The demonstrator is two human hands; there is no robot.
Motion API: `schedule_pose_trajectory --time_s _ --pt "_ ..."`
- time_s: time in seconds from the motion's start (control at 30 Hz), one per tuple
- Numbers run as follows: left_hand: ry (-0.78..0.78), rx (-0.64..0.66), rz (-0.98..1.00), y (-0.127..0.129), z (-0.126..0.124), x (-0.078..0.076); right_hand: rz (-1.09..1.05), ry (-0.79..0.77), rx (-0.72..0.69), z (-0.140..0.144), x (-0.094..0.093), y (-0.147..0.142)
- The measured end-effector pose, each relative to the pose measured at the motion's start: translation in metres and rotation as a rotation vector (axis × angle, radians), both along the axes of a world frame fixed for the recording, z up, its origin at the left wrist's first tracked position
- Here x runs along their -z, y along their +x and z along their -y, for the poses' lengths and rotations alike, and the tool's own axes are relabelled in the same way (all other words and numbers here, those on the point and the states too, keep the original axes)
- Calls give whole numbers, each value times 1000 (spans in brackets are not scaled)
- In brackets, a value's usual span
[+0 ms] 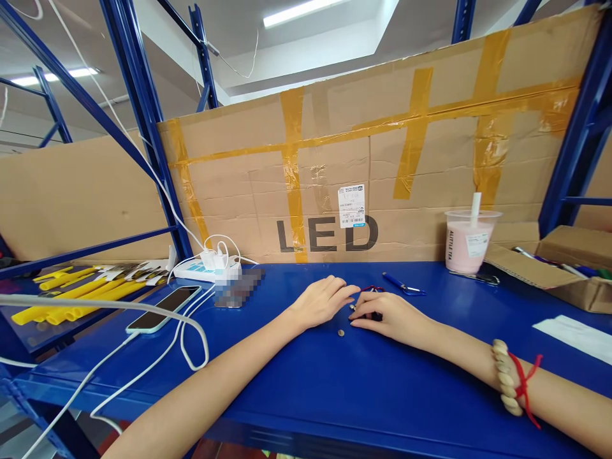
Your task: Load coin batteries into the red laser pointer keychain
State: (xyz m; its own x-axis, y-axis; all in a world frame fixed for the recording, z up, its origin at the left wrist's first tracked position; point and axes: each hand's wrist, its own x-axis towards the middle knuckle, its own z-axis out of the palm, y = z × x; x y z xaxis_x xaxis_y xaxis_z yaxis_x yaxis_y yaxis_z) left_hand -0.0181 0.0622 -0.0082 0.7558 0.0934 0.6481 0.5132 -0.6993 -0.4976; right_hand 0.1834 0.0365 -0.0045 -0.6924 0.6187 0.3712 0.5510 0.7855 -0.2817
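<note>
My left hand [321, 302] rests low over the blue tabletop, fingers stretched forward and to the right; its thumb is mostly hidden. At its fingertips lies a thin red cord [371, 289], which runs behind my right hand. My right hand [394, 317] is curled with thumb and fingertips close together. A small pale bead-like piece [352, 308] shows at those fingertips, and something dark sits in the shade under the fingers, too hidden to name. One small round brownish bead [341, 333] lies on the table just in front of both hands.
A blue pen [400, 284] lies behind my right hand. Farther right stand a pink drink cup [471, 245], an open cardboard box [574, 280] and white paper [576, 338]. On the left are a phone [165, 309], white cables and a power strip [205, 270]. Taped cardboard [239, 197] forms the back.
</note>
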Motion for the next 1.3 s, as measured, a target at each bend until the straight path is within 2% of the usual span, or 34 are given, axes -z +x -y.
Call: schedule_pose_trajectory --time_s 0.23,0.5,0.93,1.1,1.3 --pt "38 61 -9 1 0 -1 -72 -84 83 -5 4 2" --pt "-21 36 36 -3 1 -2 -69 -149 100 -6 4 -1" --pt "-87 -61 46 -1 1 -2 14 -45 143 -1 1 1" --pt "-103 -32 -27 0 3 -4 31 -11 202 1 -5 1" --pt "-97 -17 -61 1 3 -4 44 42 194 1 -6 1"
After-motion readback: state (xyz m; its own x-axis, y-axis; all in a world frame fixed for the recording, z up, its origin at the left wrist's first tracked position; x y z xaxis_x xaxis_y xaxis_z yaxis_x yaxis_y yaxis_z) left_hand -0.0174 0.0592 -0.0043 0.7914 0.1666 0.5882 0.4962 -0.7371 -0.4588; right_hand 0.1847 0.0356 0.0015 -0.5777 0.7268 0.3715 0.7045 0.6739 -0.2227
